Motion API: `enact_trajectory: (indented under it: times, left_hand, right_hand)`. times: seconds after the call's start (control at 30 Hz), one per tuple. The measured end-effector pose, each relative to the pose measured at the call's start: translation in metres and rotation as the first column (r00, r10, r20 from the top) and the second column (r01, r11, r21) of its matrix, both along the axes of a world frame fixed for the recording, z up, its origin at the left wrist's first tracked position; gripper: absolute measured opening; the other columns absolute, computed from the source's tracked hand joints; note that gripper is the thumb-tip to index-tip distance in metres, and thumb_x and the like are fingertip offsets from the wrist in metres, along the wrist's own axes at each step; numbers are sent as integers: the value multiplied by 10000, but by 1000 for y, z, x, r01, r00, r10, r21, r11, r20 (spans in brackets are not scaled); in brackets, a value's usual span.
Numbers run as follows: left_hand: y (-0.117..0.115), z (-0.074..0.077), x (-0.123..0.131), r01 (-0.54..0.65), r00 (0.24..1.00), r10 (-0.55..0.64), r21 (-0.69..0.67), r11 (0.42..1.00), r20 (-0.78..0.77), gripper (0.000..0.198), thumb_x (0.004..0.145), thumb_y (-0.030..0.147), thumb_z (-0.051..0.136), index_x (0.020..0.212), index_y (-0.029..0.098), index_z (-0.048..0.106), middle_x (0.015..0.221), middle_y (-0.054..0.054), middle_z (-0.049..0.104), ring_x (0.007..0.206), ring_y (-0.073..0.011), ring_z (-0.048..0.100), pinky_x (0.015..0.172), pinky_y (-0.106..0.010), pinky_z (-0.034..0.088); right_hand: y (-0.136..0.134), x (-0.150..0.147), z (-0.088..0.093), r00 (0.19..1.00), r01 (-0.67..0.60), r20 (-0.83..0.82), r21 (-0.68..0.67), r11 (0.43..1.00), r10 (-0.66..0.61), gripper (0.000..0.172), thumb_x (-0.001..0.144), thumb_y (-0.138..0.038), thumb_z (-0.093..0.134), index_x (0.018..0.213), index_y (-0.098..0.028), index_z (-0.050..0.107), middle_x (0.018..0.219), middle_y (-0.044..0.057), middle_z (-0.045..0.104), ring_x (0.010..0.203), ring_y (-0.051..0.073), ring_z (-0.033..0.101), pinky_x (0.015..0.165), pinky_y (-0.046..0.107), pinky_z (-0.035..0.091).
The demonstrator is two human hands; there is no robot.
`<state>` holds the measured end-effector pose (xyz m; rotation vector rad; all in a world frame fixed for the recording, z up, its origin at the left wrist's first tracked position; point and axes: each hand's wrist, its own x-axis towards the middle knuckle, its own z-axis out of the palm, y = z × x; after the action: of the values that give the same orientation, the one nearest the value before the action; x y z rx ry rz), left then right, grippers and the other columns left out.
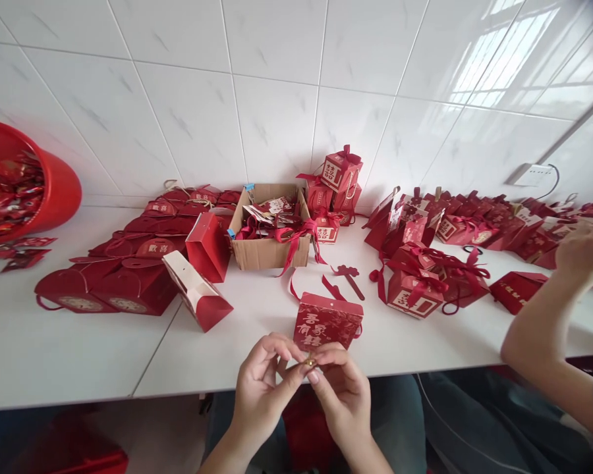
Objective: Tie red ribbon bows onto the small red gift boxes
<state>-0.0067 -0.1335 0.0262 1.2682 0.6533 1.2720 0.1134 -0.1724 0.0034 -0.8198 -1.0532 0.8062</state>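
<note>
Just in front of the table edge, my left hand (pixel 267 375) and my right hand (pixel 340 382) meet, thumbs and fingers pinched together on a small gold bead (pixel 310 362). Whether it is a bell or attached to a cord is too small to tell. Right behind my fingertips a red gift box (pixel 329 321) with pale Chinese characters stands on the table. A red ribbon shows at its right side, and my fingers hide its lower edge. Beyond it lie a loose red ribbon (pixel 332 288) and a dark red flower-topped paper tag (pixel 348 280).
A cardboard box (pixel 271 255) holds tags and ribbons. Red gift boxes (pixel 143 283) crowd the left, and more ribboned boxes (pixel 415 289) fill the right. A red bucket (pixel 62 187) of wrapped sweets stands far left. At right a co-worker's forearm (pixel 538 329) reaches over the table.
</note>
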Motion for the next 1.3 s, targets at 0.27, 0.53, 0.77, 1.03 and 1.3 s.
enact_trajectory:
  times: [0.27, 0.53, 0.77, 1.03, 1.3]
  left_hand:
    - [-1, -3, 2, 21, 997, -12, 137, 990, -71, 170, 834, 86, 585, 826, 223, 486, 760, 15, 522, 746, -113, 530, 648, -210, 461]
    - [32, -2, 5, -40, 968, 131, 383, 923, -214, 175, 867, 181, 533, 1036, 228, 528, 1034, -74, 591, 989, -205, 539, 842, -346, 434]
    - [74, 3, 34, 129, 936, -72, 148, 981, -345, 683, 811, 307, 650, 1381, 261, 277, 1147, -89, 603, 1067, -233, 579, 961, -402, 416]
    - [63, -2, 34, 110, 893, -2, 215, 970, -451, 118, 861, 295, 577, 871, 185, 619, 873, -47, 614, 834, -184, 612, 783, -307, 487]
    - [53, 1, 33, 85, 915, 26, 256, 963, -402, 67, 848, 207, 571, 810, 177, 618, 951, -72, 634, 928, -193, 616, 806, -297, 493]
  right_hand:
    - [9, 4, -3, 936, -244, -278, -75, 967, 215, 142, 774, -164, 707, 866, -271, 687, 792, -15, 599, 731, 103, 552, 670, 213, 483]
    - [0, 24, 2, 981, 154, 117, -7, 988, -152, 167, 837, -109, 607, 884, -261, 659, 850, 11, 607, 816, 139, 572, 710, 254, 477]
    - [7, 51, 0, 804, 465, 365, 105, 879, -469, 102, 803, -159, 660, 848, -248, 681, 1044, 66, 543, 1029, 223, 526, 849, 392, 430]
    - [24, 55, 2, 898, 291, 356, -45, 956, -257, 60, 811, -273, 665, 802, -244, 717, 1422, 78, 379, 1287, 294, 405, 1017, 488, 368]
    - [27, 46, -5, 845, 376, 417, -19, 926, -335, 90, 813, -268, 652, 827, -240, 736, 1355, 107, 453, 1206, 305, 485, 924, 476, 460]
